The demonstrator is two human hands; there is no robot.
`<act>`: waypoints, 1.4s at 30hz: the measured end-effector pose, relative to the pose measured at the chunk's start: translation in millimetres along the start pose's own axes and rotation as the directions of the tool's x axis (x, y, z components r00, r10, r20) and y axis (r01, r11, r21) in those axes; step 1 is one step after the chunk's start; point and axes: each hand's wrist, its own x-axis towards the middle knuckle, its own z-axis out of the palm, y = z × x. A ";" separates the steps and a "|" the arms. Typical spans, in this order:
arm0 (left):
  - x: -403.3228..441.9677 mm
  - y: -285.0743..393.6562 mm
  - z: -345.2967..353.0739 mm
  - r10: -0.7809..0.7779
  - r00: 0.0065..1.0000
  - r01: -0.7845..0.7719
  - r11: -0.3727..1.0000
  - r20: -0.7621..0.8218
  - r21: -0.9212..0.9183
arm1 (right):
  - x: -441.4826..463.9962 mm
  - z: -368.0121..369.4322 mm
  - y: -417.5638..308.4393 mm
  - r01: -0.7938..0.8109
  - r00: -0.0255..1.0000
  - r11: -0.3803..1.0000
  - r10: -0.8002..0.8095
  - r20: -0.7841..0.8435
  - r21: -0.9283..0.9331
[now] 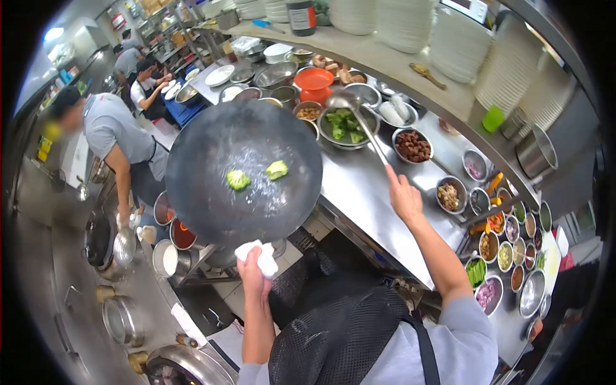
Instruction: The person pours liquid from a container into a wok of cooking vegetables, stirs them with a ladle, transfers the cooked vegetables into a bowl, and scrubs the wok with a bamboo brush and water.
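Note:
My left hand (252, 277) is closed around a folded white cloth (264, 262) at the near edge of a large dark wok (256, 208). The wok is held up off the counter and tilted towards me. Two broccoli florets, one left (238, 179) and one right (277, 169), lie on its wet, shiny inside. My right hand (405, 197) grips the long handle of a metal ladle (370, 130). The ladle's head is over the far edge of a metal bowl (338, 142) holding green broccoli (345, 122); whether it touches the bowl I cannot tell.
Bowls of meat chunks (412, 147), onion and vegetables line the steel counter (359, 186) on the right. An orange container (314, 80) stands behind the wok. Stacked plates (404, 25) fill the shelf above. At left, a person in grey (122, 125) works at a stove.

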 end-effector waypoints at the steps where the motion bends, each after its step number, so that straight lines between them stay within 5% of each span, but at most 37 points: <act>1: 14.3 1.9 8.6 -0.021 1.000 0.021 1.000 0.015 0.006 | -2.8 -7.9 -5.2 0.008 0.999 1.000 -0.008 -0.045 0.002; 4: 62.2 -0.4 37.1 -0.001 0.999 0.000 1.000 0.042 0.006 | -3.5 -32.6 -33.8 0.203 0.962 0.955 -0.154 -0.224 0.217; 9: 127.8 18.9 84.3 -0.016 0.994 0.017 1.000 0.112 -0.011 | 56.0 -57.1 -88.6 0.419 0.905 0.856 -0.371 -0.207 0.302; 11: 155.8 23.5 95.8 -0.033 0.992 0.035 0.999 0.124 -0.016 | 87.9 -53.8 -100.1 0.438 0.895 0.894 -0.443 0.046 0.098; 15: 204.4 32.8 102.3 -0.036 0.990 0.041 0.999 0.133 -0.031 | 117.5 -47.8 -73.6 0.470 0.881 0.866 -0.451 0.142 -0.169; 27: 233.3 24.9 115.7 0.169 0.983 -0.172 0.985 0.066 0.028 | 69.7 -142.9 41.5 0.302 0.938 0.854 -0.345 -0.027 -0.424; 33: 130.7 50.4 63.7 -0.053 0.998 0.055 0.960 0.015 -0.276 | 72.6 -63.9 0.3 0.524 0.832 0.852 -0.517 -0.200 -0.020; 35: 57.3 67.2 35.3 -0.090 0.995 0.096 0.939 0.036 -0.329 | 71.5 -33.5 -25.8 0.675 0.728 0.729 -0.633 -0.263 0.113; 37: -12.9 74.2 18.1 -0.134 0.979 0.070 0.927 -0.151 -0.367 | 65.9 -20.9 -55.9 0.751 0.660 0.597 -0.695 -0.285 0.283; 39: -74.1 69.4 -22.6 -0.074 0.992 0.030 0.928 -0.105 -0.371 | 55.6 -8.6 -90.3 0.809 0.568 0.465 -0.777 -0.271 0.361; 42: -155.8 50.4 -60.1 -0.068 0.895 -0.108 0.926 -0.440 -0.362 | 45.7 14.0 -157.6 0.826 0.397 0.224 -0.882 -0.252 0.517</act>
